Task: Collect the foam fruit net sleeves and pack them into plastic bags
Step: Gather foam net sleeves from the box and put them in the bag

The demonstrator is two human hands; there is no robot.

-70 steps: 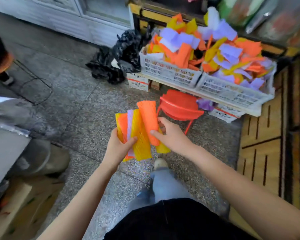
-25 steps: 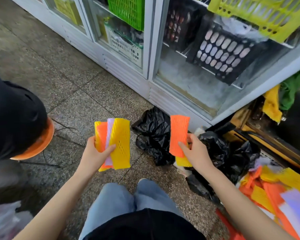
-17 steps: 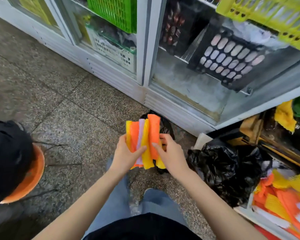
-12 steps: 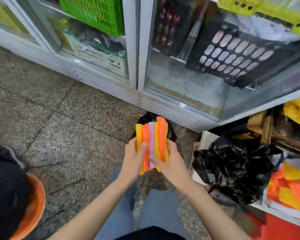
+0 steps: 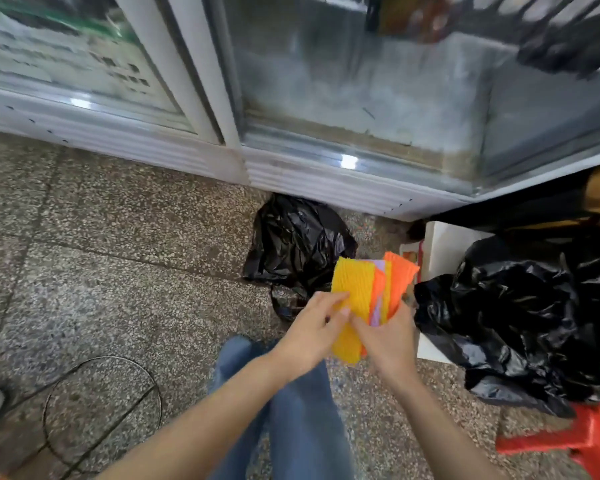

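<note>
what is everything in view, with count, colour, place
foam net sleeves: one bundle, yellow, orange, lilac, between both grips
small plastic bag: one, black, floor by fridge
large plastic bag: one, black, right
display fridge: one, white frame, glass doors, top
carton: one, white, between the bags
stool: one, red, bottom right
cable: one, black, floor lower left
jeans: one pair, blue, bottom centre
left grip: one, bare, on sleeves' left
right grip: one, bare, on their right
</note>
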